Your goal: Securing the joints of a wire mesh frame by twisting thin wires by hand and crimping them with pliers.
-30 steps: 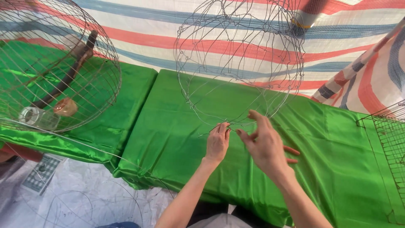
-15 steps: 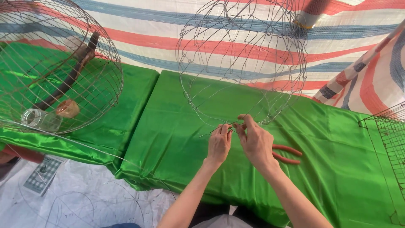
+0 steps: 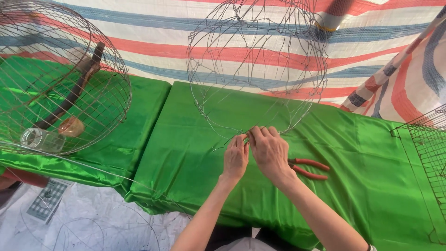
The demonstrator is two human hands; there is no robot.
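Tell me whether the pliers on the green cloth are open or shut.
Open, at the handles at least: the two red handles of the pliers spread apart on the green cloth. The right hand hides their tips.

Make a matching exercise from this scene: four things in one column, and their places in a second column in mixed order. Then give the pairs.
Things:
1. pliers
2. glass jar
3. wire frame
4. mesh panel

Places:
A. inside the round cage on the left
B. at the right edge of the picture
C. on the green cloth, just right of the right hand
D. at the fingertips of the left hand and the right hand

Pairs: 1-C, 2-A, 3-D, 4-B
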